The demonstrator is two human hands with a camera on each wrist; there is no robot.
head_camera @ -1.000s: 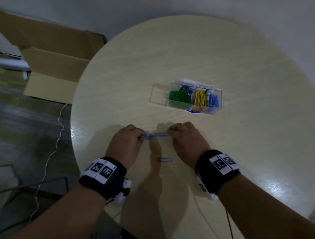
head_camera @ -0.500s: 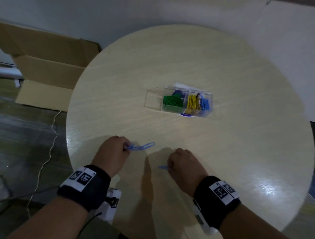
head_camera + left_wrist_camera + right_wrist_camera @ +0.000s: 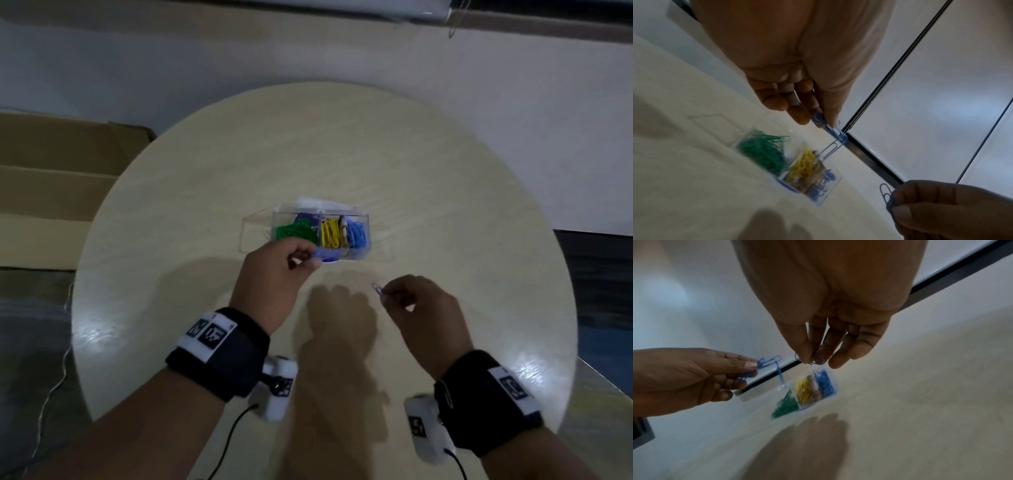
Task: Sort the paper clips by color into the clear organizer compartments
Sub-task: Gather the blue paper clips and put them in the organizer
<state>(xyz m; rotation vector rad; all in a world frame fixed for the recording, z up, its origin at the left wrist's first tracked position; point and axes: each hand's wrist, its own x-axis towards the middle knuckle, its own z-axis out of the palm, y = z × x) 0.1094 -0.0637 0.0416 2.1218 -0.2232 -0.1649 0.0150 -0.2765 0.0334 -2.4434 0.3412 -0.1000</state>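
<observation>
blue clips, green clips, yellow clips

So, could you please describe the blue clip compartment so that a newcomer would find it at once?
On the round table stands a clear organizer. Its paper clips lie in coloured heaps: green on the left, yellow in the middle. The blue heap fills the rightmost compartment, the only blue clips not held in a hand.

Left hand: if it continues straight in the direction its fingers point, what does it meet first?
Probably the clear organizer: the left hand, pinching linked blue clips, points at it. Depth is unclear.
</observation>
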